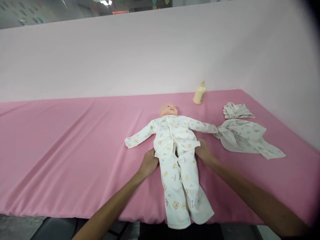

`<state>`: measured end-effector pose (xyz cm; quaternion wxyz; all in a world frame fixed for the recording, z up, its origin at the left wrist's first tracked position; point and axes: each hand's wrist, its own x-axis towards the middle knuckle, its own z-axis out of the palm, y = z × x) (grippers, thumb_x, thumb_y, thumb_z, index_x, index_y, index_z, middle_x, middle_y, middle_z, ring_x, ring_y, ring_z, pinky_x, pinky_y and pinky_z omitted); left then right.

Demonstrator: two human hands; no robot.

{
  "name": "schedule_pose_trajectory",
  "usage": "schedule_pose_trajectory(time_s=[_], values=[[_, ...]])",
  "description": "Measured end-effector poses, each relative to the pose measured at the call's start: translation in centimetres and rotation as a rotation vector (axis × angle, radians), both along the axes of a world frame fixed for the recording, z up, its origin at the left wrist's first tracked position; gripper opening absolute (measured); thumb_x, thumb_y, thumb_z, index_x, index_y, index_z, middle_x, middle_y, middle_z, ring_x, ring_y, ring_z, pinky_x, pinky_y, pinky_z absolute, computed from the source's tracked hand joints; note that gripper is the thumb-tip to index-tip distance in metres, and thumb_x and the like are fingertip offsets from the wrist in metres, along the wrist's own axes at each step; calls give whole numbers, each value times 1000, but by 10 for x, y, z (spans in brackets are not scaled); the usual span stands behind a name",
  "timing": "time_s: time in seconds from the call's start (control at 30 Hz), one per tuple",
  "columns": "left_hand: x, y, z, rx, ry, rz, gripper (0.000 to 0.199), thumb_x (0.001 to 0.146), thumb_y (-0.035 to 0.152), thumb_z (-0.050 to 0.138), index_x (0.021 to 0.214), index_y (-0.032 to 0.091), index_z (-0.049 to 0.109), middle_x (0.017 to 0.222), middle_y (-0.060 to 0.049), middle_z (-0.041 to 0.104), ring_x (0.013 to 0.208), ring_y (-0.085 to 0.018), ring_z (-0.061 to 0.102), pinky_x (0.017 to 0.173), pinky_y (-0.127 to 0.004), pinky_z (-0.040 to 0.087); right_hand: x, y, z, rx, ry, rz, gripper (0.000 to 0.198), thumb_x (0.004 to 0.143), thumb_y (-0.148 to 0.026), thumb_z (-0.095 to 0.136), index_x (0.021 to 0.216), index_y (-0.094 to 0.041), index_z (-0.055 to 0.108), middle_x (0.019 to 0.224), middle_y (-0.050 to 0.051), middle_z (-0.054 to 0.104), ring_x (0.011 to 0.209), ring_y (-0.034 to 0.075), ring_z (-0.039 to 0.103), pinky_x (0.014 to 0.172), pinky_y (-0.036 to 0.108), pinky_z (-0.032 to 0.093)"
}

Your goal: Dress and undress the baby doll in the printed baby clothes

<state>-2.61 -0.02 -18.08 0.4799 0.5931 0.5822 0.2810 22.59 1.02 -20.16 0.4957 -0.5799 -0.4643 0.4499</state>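
Note:
A baby doll point(169, 109) lies on its back on the pink-covered table, head toward the wall. It wears a white printed long-sleeved top point(170, 130) and matching trousers point(175, 186), whose legs reach over the front edge. My left hand point(149, 163) is closed at the left side of the trousers' waist, just below the top's hem. On the opposite side, my right hand point(203, 152) grips the trousers' waist, its fingertips hidden under the hem. The doll's own hands and feet are covered by the clothes.
A pale yellow pump bottle point(199, 94) stands near the wall. To the right lie a crumpled printed cloth point(237, 110) and a larger spread one point(247, 136), touching the doll's sleeve end. White padded walls point(125, 56) border the pink cover point(62, 150). A dark chair point(57, 228) is below the front edge.

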Motion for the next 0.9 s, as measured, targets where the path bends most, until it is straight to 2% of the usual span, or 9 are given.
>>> schedule_pose_trajectory(time_s=[0.1,0.2,0.27,0.43,0.57,0.7,0.8,0.9], values=[[8,3,-4,-10,-153,52,20,76,19,56,91,16,68,85,-7,71,79,-23,64,68,-31,50,0,6,-5,-20,60,22,19,73,-22,58,57,-17,49,58,-2,49,60,10,39,51,25,32],[15,0,-3,14,-327,105,39,77,19,60,116,19,65,109,-9,71,94,-23,65,82,-34,52,-5,9,-9,-40,115,-32,15,71,-23,58,58,-16,54,60,-1,53,58,11,43,51,26,37],[19,-3,0,0,-396,139,45,77,17,59,122,21,63,112,-8,71,94,-21,66,81,-33,52,-9,10,-9,-76,155,-72,13,72,-26,60,63,-16,60,63,0,59,58,12,48,51,27,42],[22,-4,3,-98,-522,213,40,79,21,59,119,18,64,99,-7,73,76,-17,65,68,-29,52,-19,4,7,-146,241,-100,20,76,-29,63,89,-17,71,85,4,72,72,19,64,59,32,53],[21,-3,1,-166,-616,206,42,75,26,68,116,16,65,90,-6,73,72,-17,65,67,-30,53,-24,-3,17,-161,303,-8,19,75,-24,64,93,-19,70,89,4,73,81,20,68,65,30,55],[20,-5,-1,-175,-672,207,48,72,23,73,118,18,63,107,-10,72,89,-22,68,76,-34,56,-20,-6,10,-237,345,76,17,76,-22,62,91,-20,69,93,6,73,81,22,70,67,33,57],[20,-5,-2,-197,-683,206,51,70,17,72,120,19,60,123,-12,66,99,-25,67,78,-35,57,-17,-7,3,-239,389,140,18,77,-22,61,92,-20,70,100,9,74,85,24,71,70,35,58],[20,-5,-1,-207,-680,243,56,66,10,69,119,21,55,130,-11,62,105,-25,66,79,-35,58,-16,-9,3,-255,429,164,19,78,-22,62,94,-21,72,100,10,74,89,26,72,74,38,58]])
